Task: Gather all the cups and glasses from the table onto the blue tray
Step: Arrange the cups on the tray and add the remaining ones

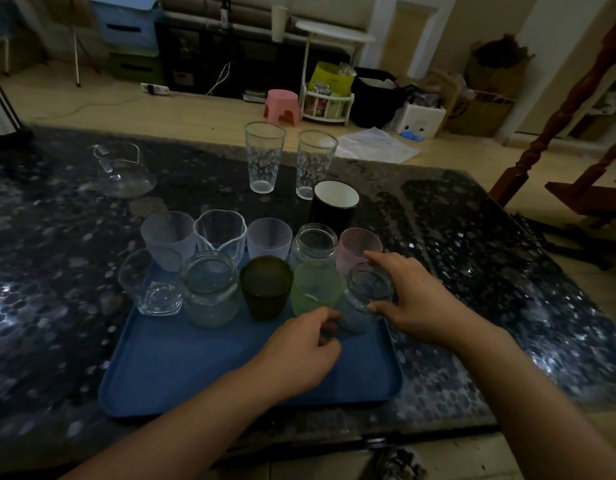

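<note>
Both hands are on one piece: the right hand [415,299] cups the far and right side of a small clear ribbed glass jar [367,296], fingers wrapped over its rim and shoulder, while the left hand [304,351] pinches its near lower wall with curled fingertips. The jar leans a touch and sits at the right edge of the flat blue plastic tray [181,368], so this looks like a two-handed seating, steadying it into the last slot of the near row.

Just left of the grip, touching or nearly so, stands a pale green frosted tumbler [315,289], then a dark olive textured cup [266,287], a wider clear glass jar [211,289] and a squat clear faceted glass [150,284]. Right behind the grip is a pink frosted cup [358,245]; the back row runs leftward from it, packed tight, probably to save room.

Beyond the tray, still on the table: a black mug with a white inside [334,206], two tall clear printed glasses [263,157] [313,162], and well off to the far left a clear glass pitcher [121,169]. Those tall glasses and the mug remain to be gathered, I'd judge.

The surface is a dark, glossy speckled stone tabletop [507,271]; past it, dim room, pale floor, a small pink plastic stool [282,105].
</note>
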